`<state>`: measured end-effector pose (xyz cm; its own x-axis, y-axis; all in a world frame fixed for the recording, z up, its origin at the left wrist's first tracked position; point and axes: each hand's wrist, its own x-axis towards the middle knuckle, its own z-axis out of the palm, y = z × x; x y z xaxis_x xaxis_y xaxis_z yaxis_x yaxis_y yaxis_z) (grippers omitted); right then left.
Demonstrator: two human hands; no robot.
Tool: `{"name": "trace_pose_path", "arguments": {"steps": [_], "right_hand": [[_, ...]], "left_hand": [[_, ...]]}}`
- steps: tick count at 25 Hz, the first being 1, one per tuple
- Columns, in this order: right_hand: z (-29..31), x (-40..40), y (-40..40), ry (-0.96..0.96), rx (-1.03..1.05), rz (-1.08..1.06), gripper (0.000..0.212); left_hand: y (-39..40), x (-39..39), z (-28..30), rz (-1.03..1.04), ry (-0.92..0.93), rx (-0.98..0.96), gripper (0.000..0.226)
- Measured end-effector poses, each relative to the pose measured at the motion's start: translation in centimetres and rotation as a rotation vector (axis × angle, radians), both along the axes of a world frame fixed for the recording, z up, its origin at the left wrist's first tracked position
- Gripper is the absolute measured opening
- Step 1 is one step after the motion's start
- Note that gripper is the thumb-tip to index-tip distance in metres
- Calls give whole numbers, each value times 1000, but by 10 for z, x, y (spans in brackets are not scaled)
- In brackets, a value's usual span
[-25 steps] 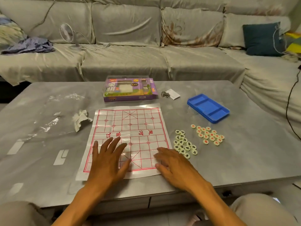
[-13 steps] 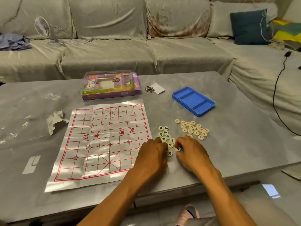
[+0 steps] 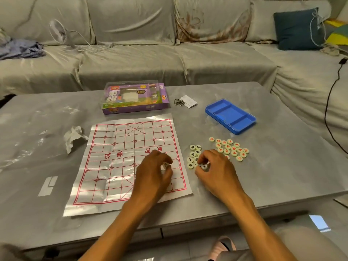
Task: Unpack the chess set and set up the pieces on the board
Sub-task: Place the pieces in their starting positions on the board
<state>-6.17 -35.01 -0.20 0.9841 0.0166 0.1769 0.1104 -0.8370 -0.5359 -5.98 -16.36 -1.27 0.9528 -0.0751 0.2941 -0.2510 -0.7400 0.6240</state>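
Red lines form the grid of the white paper chess board (image 3: pixel 120 162), which lies flat on the grey table (image 3: pixel 282 166). Above its right half we see the left hand (image 3: pixel 153 174); its fingers are curled and pinch one small round white piece (image 3: pixel 166 165) with a black mark, held just over the board. The right hand (image 3: pixel 216 170) rests on the table just beside the right edge of the board. Its fingers are bent down on the group of black-marked round pieces (image 3: pixel 194 153) and pinch one of them (image 3: pixel 203 166).

A second group, the red-marked round pieces (image 3: pixel 231 148), lies close behind the right hand, a little apart from the black ones. Farther back we find the empty blue plastic tray (image 3: pixel 230 115), the purple cardboard box with a clear window (image 3: pixel 133 97) and a small white card with a metal chain (image 3: pixel 185 101). A crumpled white paper (image 3: pixel 73 137) lies left of the board.
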Motion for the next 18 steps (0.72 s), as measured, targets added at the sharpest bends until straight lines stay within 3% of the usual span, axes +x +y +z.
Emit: {"name": "trace_pose_path", "arguments": {"steps": [3,6,9,12,15,18], "right_hand": [[-8,-8,49,-13,-13,210,9],[-22,-11,64,47,-130,287,14],[-15,-8,39,28,-83,161,16],[-13,-7,5,2,-118,-43,11],[-24,-11,-5,63,-168,-54,8],[-28,-9,-9,46,-135,-75,9]], "left_hand": [[65,-9,-2,122,29,29,8],[86,-13,-11,78,189,227,10],[70,-10,-8,100,115,234,17],[17,-4,0,-41,25,188,25],[-39,9,-6,-177,-9,332,32],[-62,25,-19,-147,20,386,29]]}}
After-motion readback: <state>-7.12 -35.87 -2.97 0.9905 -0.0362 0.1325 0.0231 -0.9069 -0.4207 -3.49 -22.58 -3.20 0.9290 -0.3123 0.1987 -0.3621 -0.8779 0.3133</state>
